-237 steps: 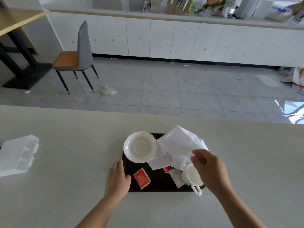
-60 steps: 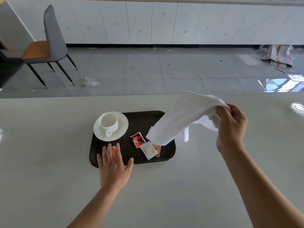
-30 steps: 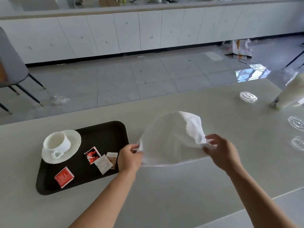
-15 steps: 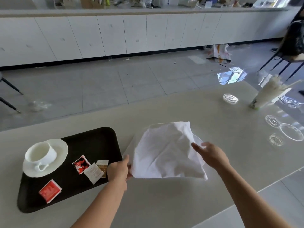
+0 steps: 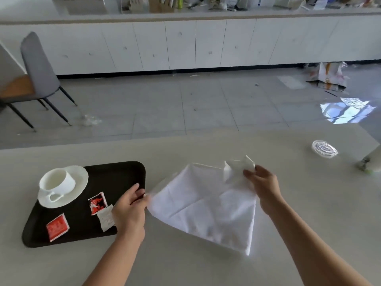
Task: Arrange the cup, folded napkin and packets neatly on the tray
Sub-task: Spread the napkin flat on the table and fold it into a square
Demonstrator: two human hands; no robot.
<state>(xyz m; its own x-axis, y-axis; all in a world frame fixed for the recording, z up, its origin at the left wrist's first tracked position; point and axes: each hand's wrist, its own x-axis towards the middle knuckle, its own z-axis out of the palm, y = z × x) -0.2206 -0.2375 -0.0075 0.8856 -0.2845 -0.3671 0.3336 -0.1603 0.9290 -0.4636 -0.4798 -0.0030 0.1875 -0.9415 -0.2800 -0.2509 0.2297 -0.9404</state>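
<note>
**Folding under way, placing to come**

The left grip pinches the left corner of the white napkin. The right grip holds the far corner, lifted and turned inward. Between them the napkin lies spread on the tabletop, just right of the black tray, creased but not yet folded. On the tray the cup sits on its saucer at the far left, and three packets lie askew nearby. What seems left is finishing the fold, placing the napkin and squaring the packets.
</note>
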